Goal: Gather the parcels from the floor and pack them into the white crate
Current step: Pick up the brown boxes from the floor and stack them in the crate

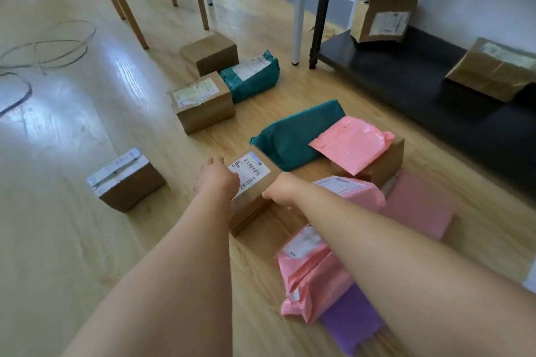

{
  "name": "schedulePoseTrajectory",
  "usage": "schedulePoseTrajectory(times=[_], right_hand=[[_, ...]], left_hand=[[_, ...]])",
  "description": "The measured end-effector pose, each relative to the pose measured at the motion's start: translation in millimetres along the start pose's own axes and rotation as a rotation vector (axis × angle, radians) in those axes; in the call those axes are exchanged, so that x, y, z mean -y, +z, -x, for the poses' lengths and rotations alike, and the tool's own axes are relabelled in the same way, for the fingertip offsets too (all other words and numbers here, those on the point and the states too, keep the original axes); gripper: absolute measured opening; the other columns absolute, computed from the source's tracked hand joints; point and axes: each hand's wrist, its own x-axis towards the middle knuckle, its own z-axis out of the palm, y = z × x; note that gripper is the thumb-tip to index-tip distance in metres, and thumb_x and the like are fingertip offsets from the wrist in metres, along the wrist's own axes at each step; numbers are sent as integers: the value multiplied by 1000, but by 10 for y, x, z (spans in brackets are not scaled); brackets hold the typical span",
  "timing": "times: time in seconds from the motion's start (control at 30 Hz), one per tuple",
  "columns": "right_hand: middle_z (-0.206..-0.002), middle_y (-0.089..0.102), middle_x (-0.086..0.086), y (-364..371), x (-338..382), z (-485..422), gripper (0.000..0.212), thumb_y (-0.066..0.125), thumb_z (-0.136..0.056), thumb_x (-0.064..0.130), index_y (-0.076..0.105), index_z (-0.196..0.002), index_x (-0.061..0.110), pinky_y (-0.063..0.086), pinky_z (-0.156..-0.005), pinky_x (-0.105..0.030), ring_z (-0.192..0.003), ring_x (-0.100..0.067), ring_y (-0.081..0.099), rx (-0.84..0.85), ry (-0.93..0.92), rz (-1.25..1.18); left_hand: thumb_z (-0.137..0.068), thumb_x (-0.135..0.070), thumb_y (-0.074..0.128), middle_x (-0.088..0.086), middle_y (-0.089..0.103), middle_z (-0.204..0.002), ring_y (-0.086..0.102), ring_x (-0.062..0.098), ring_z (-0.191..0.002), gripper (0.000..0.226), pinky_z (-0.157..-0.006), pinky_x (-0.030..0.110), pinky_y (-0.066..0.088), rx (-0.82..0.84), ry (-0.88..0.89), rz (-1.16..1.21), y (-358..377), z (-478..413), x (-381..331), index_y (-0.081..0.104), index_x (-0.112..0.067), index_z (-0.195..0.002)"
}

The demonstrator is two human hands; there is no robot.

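In the head view, the left hand (216, 178) and right hand (282, 190) clasped opposite sides of the labelled box (251, 182) on the floor (72, 240), fingers curled over its edges, apparently to lift it level. The white crate was out of sight.

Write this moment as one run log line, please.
step: grasp | left hand: at labelled brown box left side | right hand: at its right side | white crate: not in view

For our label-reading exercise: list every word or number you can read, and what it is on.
Nothing can be read.
Barcode box: print too small.
Taped box, green bag, pink bag, paper bag: labels blurred.
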Motion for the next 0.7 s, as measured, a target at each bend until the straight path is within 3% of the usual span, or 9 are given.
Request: schedulePoseTrajectory(times=[0.07,0.17,0.3,0.4,0.5,0.57,0.7], right_hand=[[-136,51,-15,96,15,-94,39,44,-100,15,47,-137,3,41,-101,-34,-124,-32,50,-4,14,35],[-140,48,-17,157,1,-186,40,42,-100,15,46,-138,1,40,-100,-34,-123,-31,50,-5,45,-11],[-143,47,-10,203,-94,-199,39,38,-102,15,45,-140,7,36,-105,-31,-126,-27,48,64,113,-78],[-131,57,-8,283,-189,-196,38,50,-96,23,53,-133,14,48,-100,-38,-116,-30,57,70,155,-143],[-120,61,-13,289,-242,-141,38,57,-91,24,56,-127,10,55,-90,-44,-103,-32,64,102,228,-258],[-118,62,-12,239,-251,-102,37,58,-90,23,57,-126,12,56,-89,-43,-102,-32,64,87,227,-322],[-99,67,-12,68,-239,64,29,57,-87,21,65,-115,16,57,-76,-39,-85,-31,67,29,204,-386]], left_hand=[[-93,-24,45,3,28,-156,34,25,-139,63,-111,44,34,45,16,-21,73,-55,2,24,-19,-151],[-89,-25,50,9,44,-139,42,29,-128,52,-106,44,38,81,20,-97,181,-85,18,39,-15,-140],[-88,-26,51,12,42,-136,41,30,-124,43,-103,39,41,66,-5,-151,225,-33,23,50,-12,-129],[-86,-31,57,11,44,-134,48,28,-120,42,-90,35,47,144,-73,-66,247,30,43,55,-11,-123],[-84,-28,65,8,52,-122,56,24,-97,37,-73,34,47,176,-97,67,230,132,10,50,-13,-115],[-84,-26,66,6,60,-112,57,23,-89,33,-74,34,48,181,-100,170,194,193,-36,46,-15,-108],[-82,-27,66,3,60,-104,60,24,-92,52,-80,38,51,153,-116,295,59,373,-158,40,-16,-127]])
